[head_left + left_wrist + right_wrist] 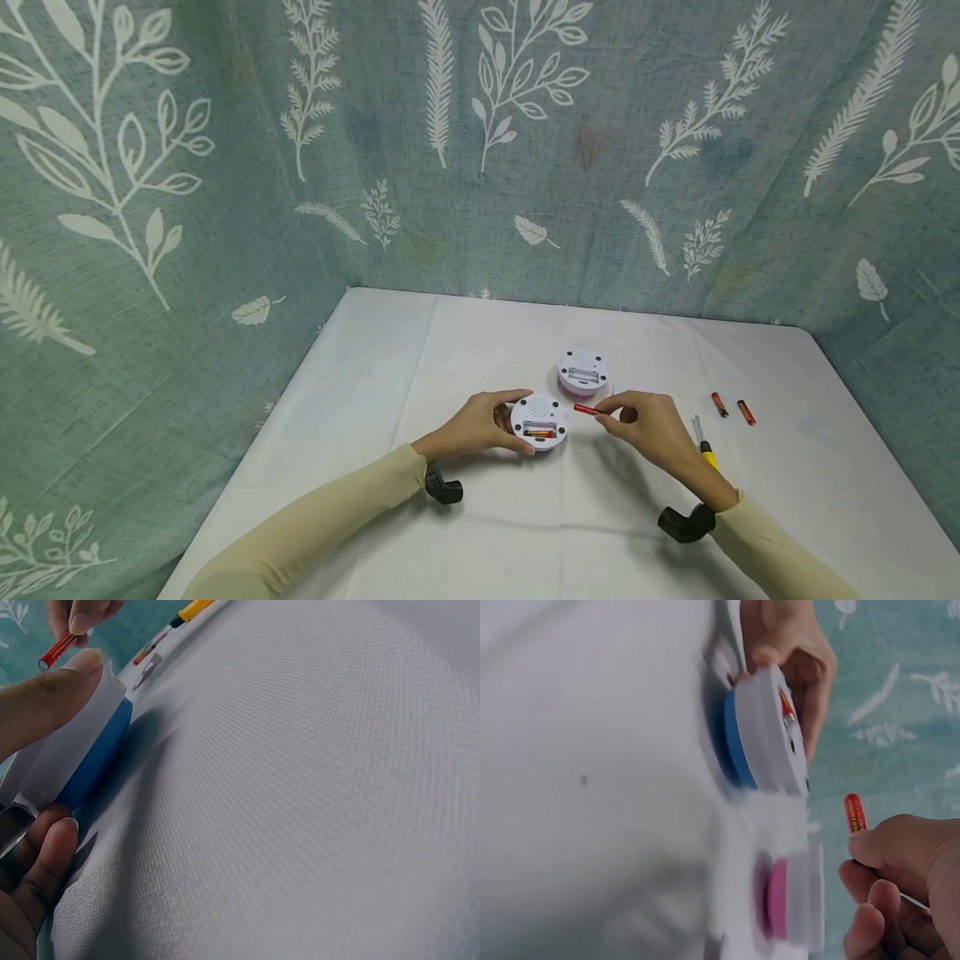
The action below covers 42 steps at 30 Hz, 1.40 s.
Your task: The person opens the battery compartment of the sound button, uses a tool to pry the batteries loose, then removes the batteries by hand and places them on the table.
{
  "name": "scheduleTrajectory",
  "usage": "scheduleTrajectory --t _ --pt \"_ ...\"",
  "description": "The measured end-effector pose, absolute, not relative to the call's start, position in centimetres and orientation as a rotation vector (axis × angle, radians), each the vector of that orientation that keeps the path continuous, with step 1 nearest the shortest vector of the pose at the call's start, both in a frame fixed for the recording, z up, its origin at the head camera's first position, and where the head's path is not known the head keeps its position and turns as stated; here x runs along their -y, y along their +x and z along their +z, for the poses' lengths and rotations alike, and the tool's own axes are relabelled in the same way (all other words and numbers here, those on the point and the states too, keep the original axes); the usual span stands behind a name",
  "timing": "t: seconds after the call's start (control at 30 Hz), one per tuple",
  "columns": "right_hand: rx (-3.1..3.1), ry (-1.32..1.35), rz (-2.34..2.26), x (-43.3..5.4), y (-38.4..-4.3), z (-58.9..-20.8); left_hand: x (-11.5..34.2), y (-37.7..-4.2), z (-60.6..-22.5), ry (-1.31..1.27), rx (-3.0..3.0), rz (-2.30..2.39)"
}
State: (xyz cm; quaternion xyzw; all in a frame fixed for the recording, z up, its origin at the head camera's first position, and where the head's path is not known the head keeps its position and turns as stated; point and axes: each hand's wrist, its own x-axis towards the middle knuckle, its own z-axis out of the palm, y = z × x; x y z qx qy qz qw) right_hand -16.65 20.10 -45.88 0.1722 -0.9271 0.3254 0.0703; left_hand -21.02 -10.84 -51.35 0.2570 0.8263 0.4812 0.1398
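My left hand grips a round white device by its left edge, thumb and fingers on opposite sides. Its underside faces up, with speaker-like holes, small dark feet and an uncovered battery compartment. One red and orange battery lies in that compartment. The blue far side of the device shows in the left wrist view, close to the white cloth. To the right of it, my right hand pinches a red battery between thumb and fingertips, held in the air apart from the device.
Behind stands a second round device, white with a pink lower part, its compartment uncovered. Two loose batteries, one beside another, lie at the right. A yellow-handled screwdriver is partly hidden by my right wrist. Patterned curtain borders the table.
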Motion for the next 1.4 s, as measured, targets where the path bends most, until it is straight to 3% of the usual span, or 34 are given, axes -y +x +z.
scheduleTrajectory --t 0.73,1.4 --pt "2.685 0.061 0.841 -30.5 -16.3 -46.7 10.9 -21.2 -51.6 0.742 -2.357 1.423" --pt "2.756 -0.301 0.838 -34.3 -16.7 -49.4 11.0 -21.1 -51.6 0.759 -2.393 1.401"
